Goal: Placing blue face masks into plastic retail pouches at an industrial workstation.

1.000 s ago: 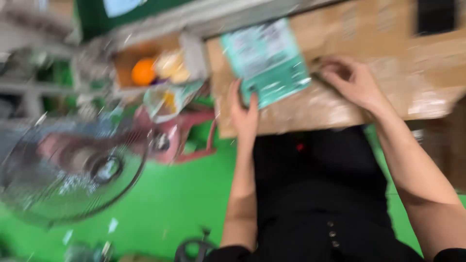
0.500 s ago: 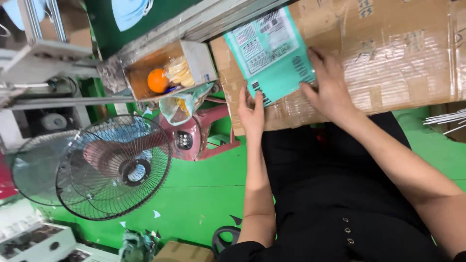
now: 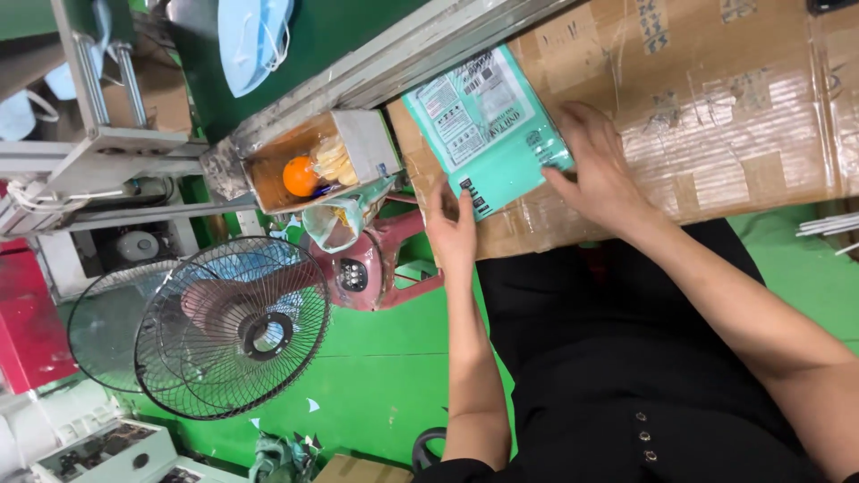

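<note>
A flat teal package (image 3: pixel 488 125) with printed labels lies on a cardboard-covered worktop (image 3: pixel 716 116) wrapped in clear tape. My left hand (image 3: pixel 454 228) rests at the package's near left corner, fingers touching its edge. My right hand (image 3: pixel 601 174) lies palm down on the package's right edge and the cardboard, fingers spread. Neither hand lifts the package; both press or steady it.
Left of the worktop a small open box (image 3: pixel 313 161) holds an orange and snacks. Below it stands a pink fan (image 3: pixel 237 326) with a wire guard on the green floor (image 3: pixel 376 376). A metal frame (image 3: pixel 98 143) and a blue face mask (image 3: pixel 253 40) are at upper left.
The view has sharpened and shifted. My right hand slid left along the worktop onto the package's right edge; my left hand stays at its near corner.
</note>
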